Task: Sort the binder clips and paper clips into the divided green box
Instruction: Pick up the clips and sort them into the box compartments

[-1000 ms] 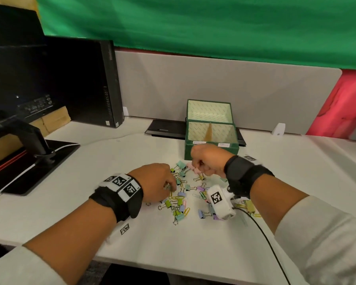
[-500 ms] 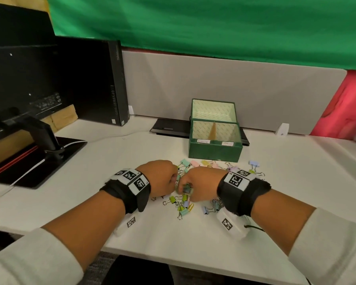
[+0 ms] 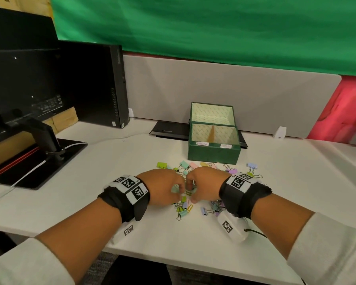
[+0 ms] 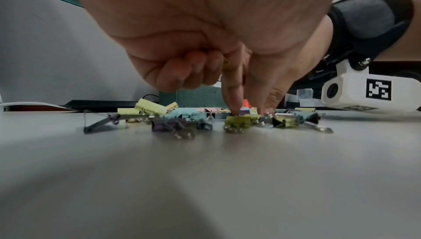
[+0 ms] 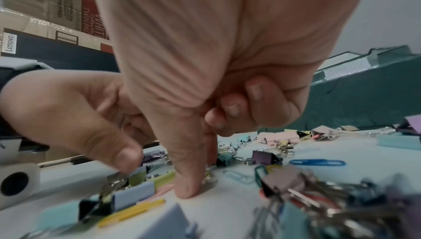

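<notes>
Both hands working in a scatter of coloured clips on a white desk, with the divided box beyond.

The white desk carries, at its far side, the divided green box, lid up, two labelled compartments facing the person. In front of it lies the loose pile of binder clips and paper clips, none seen inside the box. The left hand and right hand meet knuckle to knuckle over the pile. The left hand's outer fingers are curled into the palm around something yellow; its forefinger and thumb reach down onto the clips. The right hand's outer fingers are likewise curled; thumb and forefinger press the desk at a clip, though whether they grasp it cannot be told.
</notes>
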The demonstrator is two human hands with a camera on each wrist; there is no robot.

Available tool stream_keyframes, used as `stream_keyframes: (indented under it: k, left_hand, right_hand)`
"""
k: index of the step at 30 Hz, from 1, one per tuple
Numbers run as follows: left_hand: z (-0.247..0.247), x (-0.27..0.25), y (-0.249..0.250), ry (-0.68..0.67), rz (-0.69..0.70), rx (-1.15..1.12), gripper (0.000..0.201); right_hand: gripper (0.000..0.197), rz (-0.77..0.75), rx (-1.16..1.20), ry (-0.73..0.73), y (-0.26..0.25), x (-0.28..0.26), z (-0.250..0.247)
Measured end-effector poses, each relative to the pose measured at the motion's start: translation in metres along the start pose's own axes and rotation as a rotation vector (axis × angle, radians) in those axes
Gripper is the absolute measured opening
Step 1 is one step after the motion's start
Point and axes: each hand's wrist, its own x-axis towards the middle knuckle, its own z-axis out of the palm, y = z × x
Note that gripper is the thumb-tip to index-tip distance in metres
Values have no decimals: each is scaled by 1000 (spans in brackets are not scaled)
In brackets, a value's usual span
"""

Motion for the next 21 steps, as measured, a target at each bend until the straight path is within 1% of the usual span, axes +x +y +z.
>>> stream_keyframes:
  k: [2,3,6,9,12,14,15,16,17,18,19,20,21]
  left_hand:
    - [0,-1,1,-45,41,30,31]
    - [0,0,1,-54,49,38,31]
    - [2,3,-1,-51,30,17,19]
    - [6,3,-5,-3,-5,17,12]
    - [6,3,-8,75,-35,9,11]
    - [3,3,-10,130,-77,15,7]
    - [1,2,-11,147,-97,10,8]
    - [0,2,-12,150,-103,3,14]
    - [-1,1,-12,143,-90,-7,20]
    - [-2,-1,-11,121,-67,-24,24]
    - [-2,-3,-8,93,-31,-38,25]
    - [-1,-5,-5,58,7,-45,23]
    - [0,-7,-2,19,42,-43,21]
  right_hand:
    - [29,14,9,-20,0,0,-1]
    - [29,19,22,-30,-1,1,-2]
    - [21,12,35,-61,-2,3,-1]
    - [12,-12,-17,-91,-8,3,0]
    - [12,-6,-156,-150,-15,-3,-3]
    - [14,36,-65,-136,-10,-5,-11]
    - [14,56,37,-125,-4,-5,-15]
    - [19,62,182,-128,4,-6,-19]
    - [25,28,433,-106,10,-7,-23]
    - [26,38,828,-79,18,-9,-23]
    - [23,43,1275,-49,23,-12,-24]
    - [17,11,1627,-51,26,-16,-25]
    - [11,-51,1837,-46,29,-19,-27]
